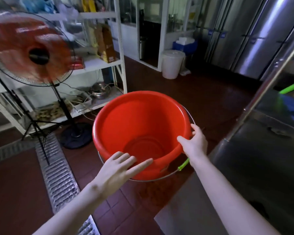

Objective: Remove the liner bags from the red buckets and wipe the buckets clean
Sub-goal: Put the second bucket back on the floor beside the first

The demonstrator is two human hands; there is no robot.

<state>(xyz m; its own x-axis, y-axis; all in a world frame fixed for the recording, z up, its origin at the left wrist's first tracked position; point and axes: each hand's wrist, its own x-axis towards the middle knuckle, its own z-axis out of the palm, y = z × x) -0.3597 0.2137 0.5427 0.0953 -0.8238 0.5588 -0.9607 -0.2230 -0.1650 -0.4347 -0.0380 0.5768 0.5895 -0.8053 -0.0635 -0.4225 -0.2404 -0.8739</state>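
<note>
Your right hand (194, 143) is clamped on the far-right rim of the round red plastic bucket (139, 119), thumb hooked inside and the other fingers wrapped over the outer lip. That pinch looks to be what carries the bucket and tips its mouth toward you. Your left hand (119, 168) is not gripping: its fingers (141, 164) lie straight across the near rim, steadying rather than lifting. The bucket sits between your forearms, over the dark red tiled floor (202, 99), just beside the stainless steel counter (261, 158) on your right; whether its base touches the floor is hidden. Its thin wire bail handle (183, 164) with the green grip hangs slack below the near side, unused (a rim hold gives you better control of the tilt). No liner bag shows inside; the wall and ribbed bottom are bare, so the wipe is probably the step left for this bucket, and neither hand has a cloth yet. To your left, a standing fan (29, 53) with red blades is spinning above a metal drain grate (58, 175).
</note>
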